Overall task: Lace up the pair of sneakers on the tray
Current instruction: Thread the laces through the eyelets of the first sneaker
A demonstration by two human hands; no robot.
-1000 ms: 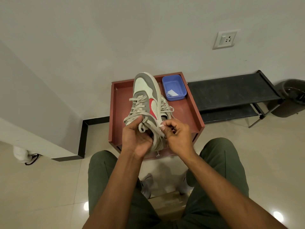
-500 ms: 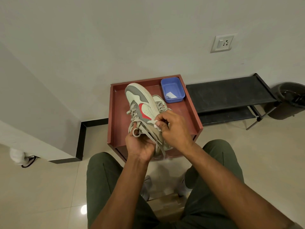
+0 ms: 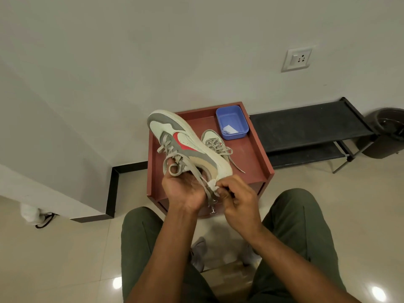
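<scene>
A grey and white sneaker [image 3: 185,143] with a red mark is held tilted on its side above the red-brown tray [image 3: 260,158], toe pointing up and left. My left hand [image 3: 183,189] grips it at the collar, a loop of lace around my fingers. Just below the heel, my right hand [image 3: 236,197] pinches the beige lace [image 3: 202,182] near its end. The second sneaker [image 3: 215,142] lies on the tray behind, its laces loose.
A blue plastic box [image 3: 232,122] with a white scrap stands at the tray's back right. A black shoe rack [image 3: 310,127] and a dark bin [image 3: 388,132] are to the right. My knees frame the tray's front edge.
The sneaker has rolled onto its side and swung left. My right hand slid down from the eyelets to the heel, drawing the lace with it. The second sneaker has come into sight.
</scene>
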